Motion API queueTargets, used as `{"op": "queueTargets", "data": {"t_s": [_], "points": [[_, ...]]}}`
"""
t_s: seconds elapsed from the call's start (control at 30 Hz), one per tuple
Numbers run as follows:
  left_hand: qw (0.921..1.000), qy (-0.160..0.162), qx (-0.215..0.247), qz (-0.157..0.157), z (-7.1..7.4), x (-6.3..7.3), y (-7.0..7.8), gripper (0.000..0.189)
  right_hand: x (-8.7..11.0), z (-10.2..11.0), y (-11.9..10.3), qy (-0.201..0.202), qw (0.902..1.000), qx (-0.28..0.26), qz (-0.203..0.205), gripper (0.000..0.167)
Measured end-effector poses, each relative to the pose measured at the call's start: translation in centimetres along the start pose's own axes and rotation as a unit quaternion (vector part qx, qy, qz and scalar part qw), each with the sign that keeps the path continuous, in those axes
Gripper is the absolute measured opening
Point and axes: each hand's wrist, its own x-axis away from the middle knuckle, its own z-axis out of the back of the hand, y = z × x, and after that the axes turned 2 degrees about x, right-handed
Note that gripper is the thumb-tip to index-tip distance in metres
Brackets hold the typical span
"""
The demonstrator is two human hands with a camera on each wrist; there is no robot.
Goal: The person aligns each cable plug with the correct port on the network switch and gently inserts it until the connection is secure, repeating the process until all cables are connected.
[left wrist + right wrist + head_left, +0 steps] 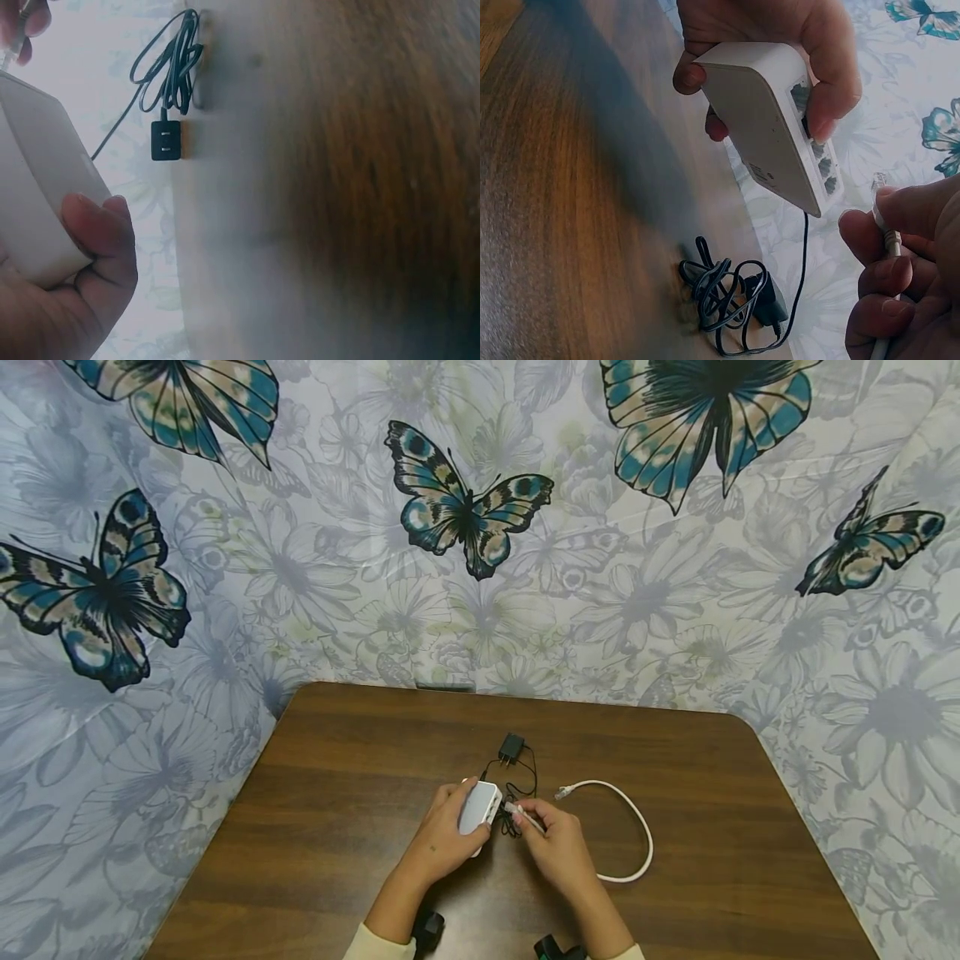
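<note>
My left hand grips a small white network switch above the table, thumb on one side and fingers on the other. A row of ports shows along its edge in the right wrist view, the thumb lying over part of it. My right hand pinches one end of a white Ethernet cable. The clear plug points up past the fingertips, near the ports but apart from them. A thin black power cord runs down from the switch.
A black power adapter lies on the brown wooden table behind the hands, its bundled cord beside it. The cable's other plug rests on the table to the right. Butterfly-patterned cloth hangs behind the table.
</note>
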Motion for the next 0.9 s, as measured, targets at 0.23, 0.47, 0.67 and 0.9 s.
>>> {"op": "queueTargets", "data": {"t_s": [0.23,0.47,0.67,0.9], "points": [[0.9998,0.003,0.004,-0.018,0.0,0.0,0.0,0.075,0.1,-0.3,0.2,-0.002,0.9995,0.028,0.013,0.008],[0.9997,-0.003,0.003,-0.024,0.1,0.2,0.3,0.075,0.1,-0.6,0.2,0.013,0.9982,0.046,0.037,0.008],[0.9995,-0.004,0.002,-0.031,0.1,0.4,0.4,0.074,0.2,-0.9,0.3,0.023,0.9961,0.059,0.061,0.009],[0.9997,-0.007,-0.001,-0.024,0.0,0.5,0.4,0.073,0.4,-1.1,0.0,0.007,0.9962,0.068,0.054,0.008]]}}
